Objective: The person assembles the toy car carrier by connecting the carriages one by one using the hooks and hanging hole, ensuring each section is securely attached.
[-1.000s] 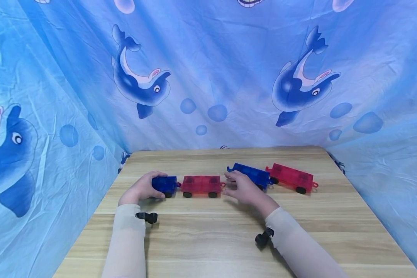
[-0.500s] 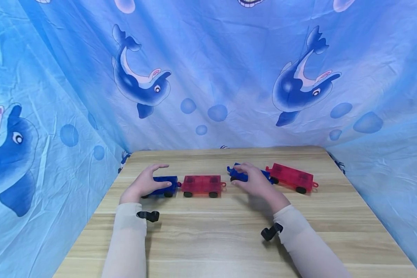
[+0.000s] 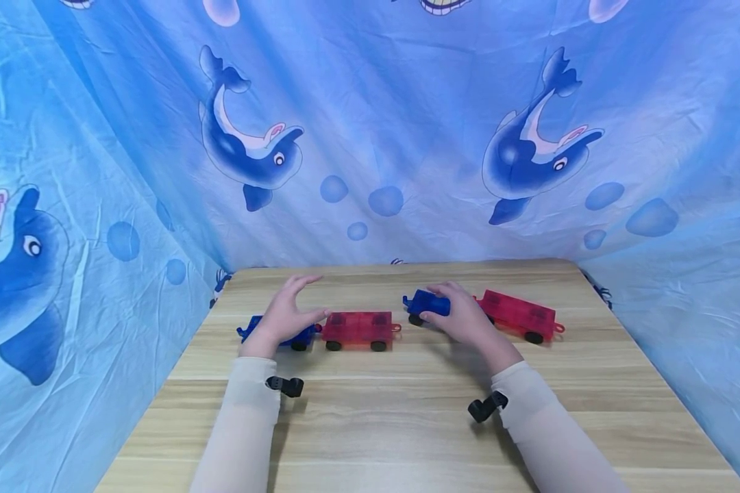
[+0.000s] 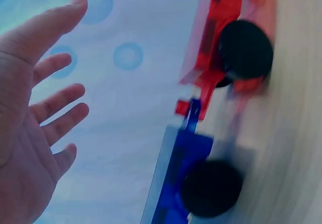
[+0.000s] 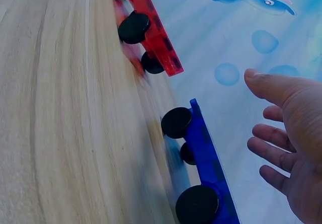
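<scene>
In the head view my left hand (image 3: 284, 318) hovers, thumb and fingers spread, over the left blue toy train car (image 3: 249, 324), covering its middle. The left wrist view shows that palm apart from the car; the car's blue loop (image 4: 191, 116) meets the red hook of the left red train car (image 3: 359, 329). My right hand (image 3: 462, 315) reaches over the right blue train car (image 3: 427, 302), hiding its right end. In the right wrist view the right hand's fingers (image 5: 271, 153) are bent slightly and apart from the blue car (image 5: 204, 153).
The right red train car (image 3: 519, 315) stands at an angle behind the right hand. A gap separates the left red car from the right blue car. The wooden table (image 3: 370, 424) meets a blue dolphin-print cloth (image 3: 370, 137) at the back and sides.
My left hand has let go of the left blue car, rising and moving right. The right hand has moved right from the red car's loop to over the right blue car.
</scene>
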Demonstrator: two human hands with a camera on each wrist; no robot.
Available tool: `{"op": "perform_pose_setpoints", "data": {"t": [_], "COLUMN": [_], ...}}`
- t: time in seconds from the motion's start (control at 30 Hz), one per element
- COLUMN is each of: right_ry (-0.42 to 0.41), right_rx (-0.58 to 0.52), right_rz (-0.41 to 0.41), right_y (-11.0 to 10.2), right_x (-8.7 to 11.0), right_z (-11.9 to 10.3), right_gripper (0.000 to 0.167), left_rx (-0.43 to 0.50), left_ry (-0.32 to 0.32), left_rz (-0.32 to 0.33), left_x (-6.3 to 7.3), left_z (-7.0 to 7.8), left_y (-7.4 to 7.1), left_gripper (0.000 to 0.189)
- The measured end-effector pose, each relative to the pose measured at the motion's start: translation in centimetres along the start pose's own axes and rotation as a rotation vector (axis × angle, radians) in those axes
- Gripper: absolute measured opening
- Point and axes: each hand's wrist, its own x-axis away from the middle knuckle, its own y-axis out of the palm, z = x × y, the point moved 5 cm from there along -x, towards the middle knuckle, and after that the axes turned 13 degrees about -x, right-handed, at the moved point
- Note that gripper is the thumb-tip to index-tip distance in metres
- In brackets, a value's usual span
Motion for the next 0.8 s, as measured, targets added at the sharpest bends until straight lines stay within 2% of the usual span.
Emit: {"op": "perform_pose_setpoints", "data": {"t": [0.27,0.5,0.8], "right_ry": [0.025,0.026,0.041], "right_rx": [0.045,0.052,0.059], "right_rz": [0.020,0.030,0.019], "right_y": [-0.3,-0.4,-0.1], "right_x": [0.1,0.0,-0.1], "right_z": [0.7,1.6,2.9], "right_gripper": [0.070,0.073,0.076], "left_rx": [-0.022,-0.086,-0.093], "left_ry": [0.043,0.066,0.103], "left_rz": [-0.010,-0.019,-0.021], "left_x": [-0.5,-0.8,-1.0], "left_z": [2.0,2.9,4.1], "left_y": [2.0,3.4,4.8], "left_gripper": [0.078,0.081,0.082]}}
